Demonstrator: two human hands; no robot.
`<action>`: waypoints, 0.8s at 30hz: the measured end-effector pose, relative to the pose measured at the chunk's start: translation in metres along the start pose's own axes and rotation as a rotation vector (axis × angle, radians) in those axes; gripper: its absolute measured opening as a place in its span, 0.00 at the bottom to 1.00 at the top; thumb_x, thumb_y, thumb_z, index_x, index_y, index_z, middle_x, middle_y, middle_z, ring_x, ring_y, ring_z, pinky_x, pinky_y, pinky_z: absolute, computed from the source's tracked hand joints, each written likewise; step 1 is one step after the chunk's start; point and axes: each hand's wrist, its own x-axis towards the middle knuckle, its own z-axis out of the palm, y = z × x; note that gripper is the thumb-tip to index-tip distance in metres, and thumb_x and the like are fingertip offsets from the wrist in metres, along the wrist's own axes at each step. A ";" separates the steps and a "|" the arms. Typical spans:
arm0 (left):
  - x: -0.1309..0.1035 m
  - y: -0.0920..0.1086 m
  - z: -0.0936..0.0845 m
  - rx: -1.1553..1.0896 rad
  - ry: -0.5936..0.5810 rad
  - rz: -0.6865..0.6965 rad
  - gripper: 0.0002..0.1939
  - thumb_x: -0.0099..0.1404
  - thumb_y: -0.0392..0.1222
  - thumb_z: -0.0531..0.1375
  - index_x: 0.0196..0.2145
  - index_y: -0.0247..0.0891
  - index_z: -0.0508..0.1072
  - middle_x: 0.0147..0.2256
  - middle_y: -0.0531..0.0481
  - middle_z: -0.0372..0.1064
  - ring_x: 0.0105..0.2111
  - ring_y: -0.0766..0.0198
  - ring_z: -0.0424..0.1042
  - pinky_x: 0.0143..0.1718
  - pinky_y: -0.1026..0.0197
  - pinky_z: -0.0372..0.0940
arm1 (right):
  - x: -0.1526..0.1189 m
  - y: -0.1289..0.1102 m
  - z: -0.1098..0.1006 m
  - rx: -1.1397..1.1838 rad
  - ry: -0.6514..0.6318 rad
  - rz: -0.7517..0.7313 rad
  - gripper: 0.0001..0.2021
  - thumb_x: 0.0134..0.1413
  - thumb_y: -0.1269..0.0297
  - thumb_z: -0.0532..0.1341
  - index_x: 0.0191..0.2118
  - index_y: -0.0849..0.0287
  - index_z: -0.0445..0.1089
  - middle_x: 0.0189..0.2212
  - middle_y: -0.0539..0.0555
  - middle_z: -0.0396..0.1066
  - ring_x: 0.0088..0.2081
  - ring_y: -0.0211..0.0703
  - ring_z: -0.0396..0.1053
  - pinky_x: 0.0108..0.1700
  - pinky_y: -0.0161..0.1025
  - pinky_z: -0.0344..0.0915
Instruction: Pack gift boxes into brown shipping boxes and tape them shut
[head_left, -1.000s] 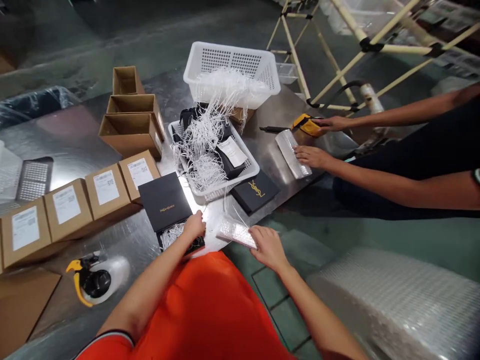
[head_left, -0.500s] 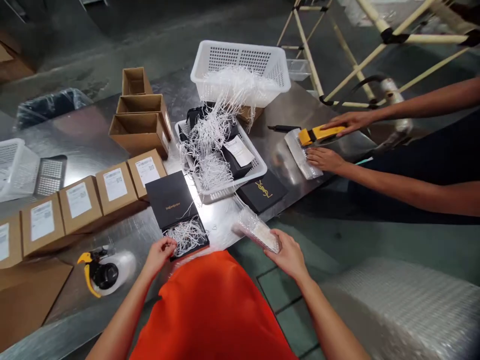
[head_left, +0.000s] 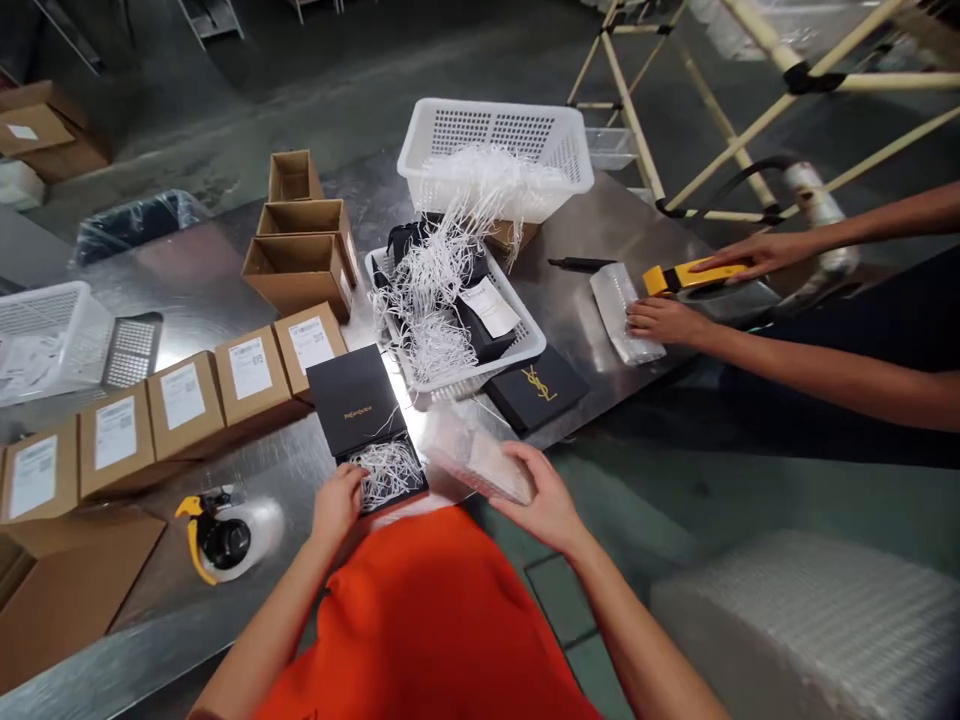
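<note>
Bench is carrying the lot ahead of the fingers. Labelled cartons are standing in a row beyond the left hand, looking finished. Open black box is sitting right at the left fingers, lid back; they're curling over its left edge, can't tell if they're pinching anything. Right hand is gripping the bubble-wrapped pack by its near end, holding it just right of the box. White paper shreds are lining the box beside the left fingers. My read: lining's looking done; pack isn't sitting inside yet, lid isn't closing.
</note>
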 end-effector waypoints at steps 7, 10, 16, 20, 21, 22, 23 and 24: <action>-0.033 -0.040 0.002 -0.826 0.370 -0.386 0.21 0.58 0.53 0.55 0.42 0.35 0.72 0.30 0.47 0.73 0.27 0.61 0.71 0.29 0.59 0.67 | 0.071 -0.065 0.062 -0.416 -0.535 -0.569 0.23 0.45 0.74 0.58 0.51 0.58 0.66 0.51 0.62 0.67 0.51 0.54 0.61 0.53 0.52 0.53; -0.032 -0.041 0.008 -0.882 0.311 -0.336 0.24 0.52 0.53 0.60 0.44 0.36 0.71 0.35 0.46 0.73 0.31 0.61 0.72 0.33 0.58 0.68 | 0.083 -0.074 0.083 -0.467 -0.651 -0.635 0.24 0.46 0.73 0.57 0.52 0.59 0.65 0.50 0.62 0.67 0.51 0.53 0.60 0.53 0.51 0.53; -0.016 -0.041 0.025 -0.792 0.397 -0.409 0.42 0.45 0.44 0.65 0.59 0.37 0.60 0.43 0.45 0.70 0.33 0.62 0.71 0.42 0.54 0.68 | 0.079 -0.059 0.116 -0.450 -0.623 -0.600 0.28 0.48 0.68 0.60 0.58 0.54 0.62 0.58 0.59 0.63 0.58 0.61 0.54 0.59 0.66 0.39; -0.008 -0.044 0.024 -0.844 0.364 -0.436 0.39 0.43 0.48 0.69 0.53 0.37 0.65 0.47 0.40 0.71 0.44 0.53 0.72 0.48 0.52 0.65 | 0.075 -0.041 0.121 -0.405 -0.604 -0.647 0.26 0.51 0.66 0.60 0.58 0.53 0.62 0.61 0.59 0.60 0.60 0.62 0.51 0.58 0.64 0.45; -0.008 -0.044 0.022 -0.880 0.331 -0.446 0.36 0.43 0.50 0.69 0.50 0.36 0.68 0.44 0.40 0.73 0.43 0.52 0.72 0.46 0.52 0.65 | 0.075 -0.037 0.121 -0.372 -0.611 -0.666 0.25 0.52 0.65 0.61 0.58 0.54 0.62 0.61 0.59 0.60 0.59 0.61 0.53 0.58 0.62 0.49; -0.008 -0.043 0.018 -0.916 0.298 -0.452 0.34 0.43 0.52 0.69 0.46 0.35 0.70 0.41 0.41 0.74 0.40 0.53 0.73 0.44 0.52 0.66 | 0.075 -0.034 0.122 -0.331 -0.608 -0.677 0.25 0.53 0.63 0.61 0.57 0.55 0.62 0.61 0.61 0.60 0.58 0.60 0.55 0.57 0.59 0.52; -0.008 -0.041 0.014 -0.945 0.270 -0.446 0.31 0.44 0.53 0.69 0.43 0.35 0.71 0.38 0.43 0.75 0.38 0.54 0.73 0.42 0.53 0.67 | 0.074 -0.032 0.122 -0.287 -0.585 -0.664 0.25 0.53 0.59 0.62 0.57 0.57 0.62 0.60 0.63 0.60 0.57 0.59 0.56 0.56 0.57 0.54; -0.008 -0.039 0.010 -0.968 0.254 -0.428 0.28 0.45 0.54 0.68 0.41 0.35 0.72 0.36 0.44 0.75 0.37 0.55 0.73 0.41 0.54 0.67 | 0.073 -0.031 0.124 -0.247 -0.539 -0.620 0.27 0.52 0.56 0.63 0.57 0.59 0.62 0.60 0.65 0.60 0.57 0.59 0.57 0.56 0.56 0.55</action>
